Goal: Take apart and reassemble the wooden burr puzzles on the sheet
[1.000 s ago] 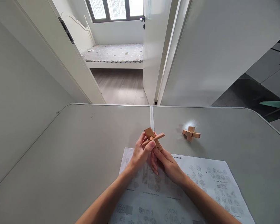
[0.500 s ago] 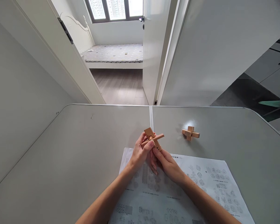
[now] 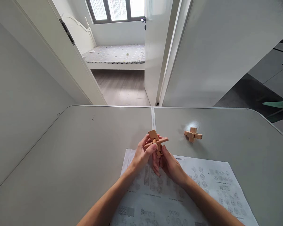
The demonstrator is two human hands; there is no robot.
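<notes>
A wooden puzzle, made of a flat bar crossed by a thin rod, is held above the paper's upper edge. My left hand is closed on it, its thumb pressing near the crossing. My right hand grips the lower end of the flat bar, thumb along its right side and fingers curled below. A dark mark shows on that lower end. The fingers hide part of the puzzle's underside. Apart from both hands, a second wooden puzzle, an assembled cross of blocks, rests on the table to the right.
A printed sheet with puzzle diagrams lies under my forearms on the grey table. A seam runs down the tabletop from its far edge. Beyond are an open door and a bed.
The held puzzle has turned a little, its flat bar now more upright. My right thumb has shifted from the front of the lower end to its right side.
</notes>
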